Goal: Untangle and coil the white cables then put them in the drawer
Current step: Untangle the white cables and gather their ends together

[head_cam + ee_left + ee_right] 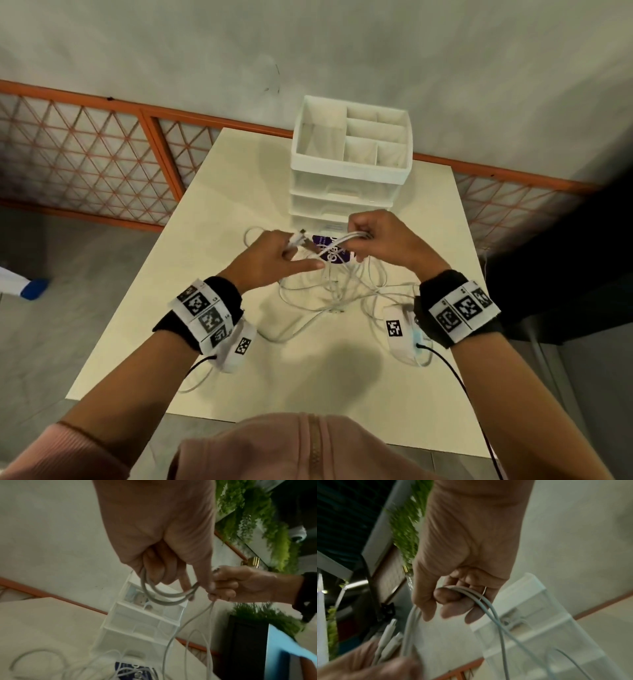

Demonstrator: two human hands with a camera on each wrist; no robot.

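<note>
Head view: both hands (329, 246) raised, gripping white cables (337, 240)

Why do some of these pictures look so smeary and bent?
Head view: sharp at the centre, with the table edges splaying out and dark corners from the wide lens. Left wrist view: the left hand fills the frame, and the white cables and plants are blurred. Right wrist view: dim, with the drawer unit soft.

Both forearms are reaching to the frame's centre; the left hand (274, 255) and right hand (383, 236) are curling their fingers closed.
</note>
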